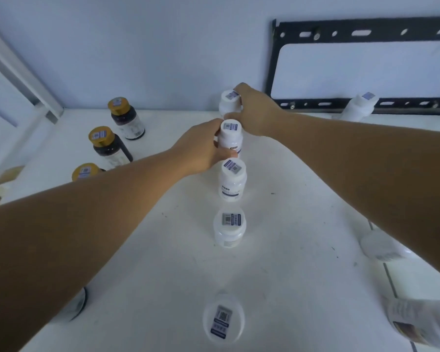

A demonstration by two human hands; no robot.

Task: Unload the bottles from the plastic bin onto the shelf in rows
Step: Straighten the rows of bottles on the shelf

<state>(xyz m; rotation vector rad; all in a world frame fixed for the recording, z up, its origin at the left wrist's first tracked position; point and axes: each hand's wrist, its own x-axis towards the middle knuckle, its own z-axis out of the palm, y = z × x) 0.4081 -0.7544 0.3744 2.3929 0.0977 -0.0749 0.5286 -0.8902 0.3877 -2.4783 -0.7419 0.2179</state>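
My left hand [201, 148] grips one white bottle [230, 138], my right hand [257, 110] another [228, 102]; they seem light and smooth, best held around the body.

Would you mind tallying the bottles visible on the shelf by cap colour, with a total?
White-capped bottles in the middle row: 5, the two farthest gripped by the left hand and the right hand.
White-capped bottles along the right side: 3.
Gold-capped dark bottles: 3.
Bottle under the left forearm: 1, cap hidden.
Total: 12.
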